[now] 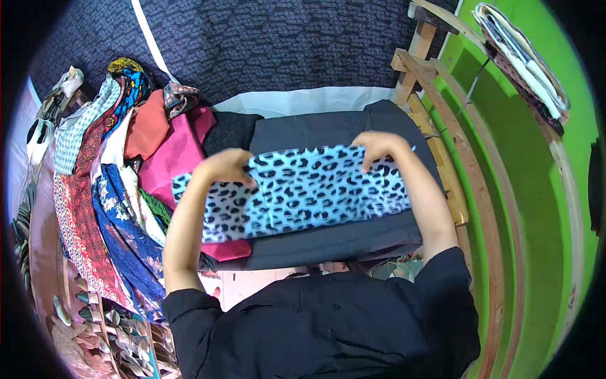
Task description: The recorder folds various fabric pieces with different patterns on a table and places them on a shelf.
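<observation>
Your black shirt (328, 322) fills the lower centre of the frame, closest to the camera. Above it, at mid-frame, you have a folded light-blue cloth (309, 189) with black leopard spots, spread over a bench (309, 126) covered in dark fabric; whether it rests there or is lifted clear, the view does not settle. Its long axis runs left to right, across your body, tilted so that the right end sits a little higher in the frame. Your left hand (226, 167) is on the upper edge, some way in from the left end, leaving a flap of spotted cloth sticking out beyond it. Your right hand (380, 146) is on the same edge, nearer its own end. Both hands appear to pinch the cloth, thumb on the upper face; the other fingertips are partly hidden, so you cannot tell how firm the grip is. From each hand, most of the cloth extends toward the bottom of the frame and inward to the centre. Magenta fabric (165, 158) lies just beside the cloth's left end, mixed garments (126, 215) hang farther left, and wooden rails (486, 183) curve down the right side of the frame
</observation>
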Tool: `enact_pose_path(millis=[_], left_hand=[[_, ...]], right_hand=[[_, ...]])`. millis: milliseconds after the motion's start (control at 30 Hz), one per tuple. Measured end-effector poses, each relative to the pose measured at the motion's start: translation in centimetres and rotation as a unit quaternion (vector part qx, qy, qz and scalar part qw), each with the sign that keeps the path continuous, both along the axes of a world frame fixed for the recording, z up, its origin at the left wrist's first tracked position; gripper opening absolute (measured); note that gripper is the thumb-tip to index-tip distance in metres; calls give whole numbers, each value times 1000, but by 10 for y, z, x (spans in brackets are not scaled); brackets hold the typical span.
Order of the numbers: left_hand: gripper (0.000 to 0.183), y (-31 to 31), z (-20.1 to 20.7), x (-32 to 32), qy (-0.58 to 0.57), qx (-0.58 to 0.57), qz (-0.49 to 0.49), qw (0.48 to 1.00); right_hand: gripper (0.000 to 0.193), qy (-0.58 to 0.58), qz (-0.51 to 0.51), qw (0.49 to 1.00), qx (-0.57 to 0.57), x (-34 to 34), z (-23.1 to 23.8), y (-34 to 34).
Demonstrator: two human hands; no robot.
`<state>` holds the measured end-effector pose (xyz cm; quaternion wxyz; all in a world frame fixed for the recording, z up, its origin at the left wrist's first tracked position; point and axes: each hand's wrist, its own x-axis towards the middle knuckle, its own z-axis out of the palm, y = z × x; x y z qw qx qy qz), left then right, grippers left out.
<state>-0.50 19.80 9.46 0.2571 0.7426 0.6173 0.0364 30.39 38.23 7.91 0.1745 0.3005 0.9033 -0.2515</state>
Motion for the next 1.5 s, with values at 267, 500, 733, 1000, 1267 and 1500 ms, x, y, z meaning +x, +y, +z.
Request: enact_pose_path(millis=[267, 500, 733, 1000, 1267, 1500], left_hand=[[19, -57, 45, 51, 128, 461, 77, 875], [31, -131, -122, 98, 19, 250, 38, 967], [22, -118, -109, 100, -87, 240, 188, 948], [59, -79, -129, 142, 42, 215, 67, 973], [41, -81, -138, 144, 47, 221, -7, 974], [57, -69, -132, 153, 59, 225, -9, 973]], right_hand=[[37, 315, -86, 800, 504, 61, 43, -82], [58, 168, -258, 914, 264, 135, -116, -162], [58, 168, -348, 894, 227, 120, -133, -167], [43, 228, -304, 895, 233, 95, -136, -183], [63, 212, -558, 740, 311, 106, -147, -192], [69, 153, -608, 731, 268, 111, -146, -183]])
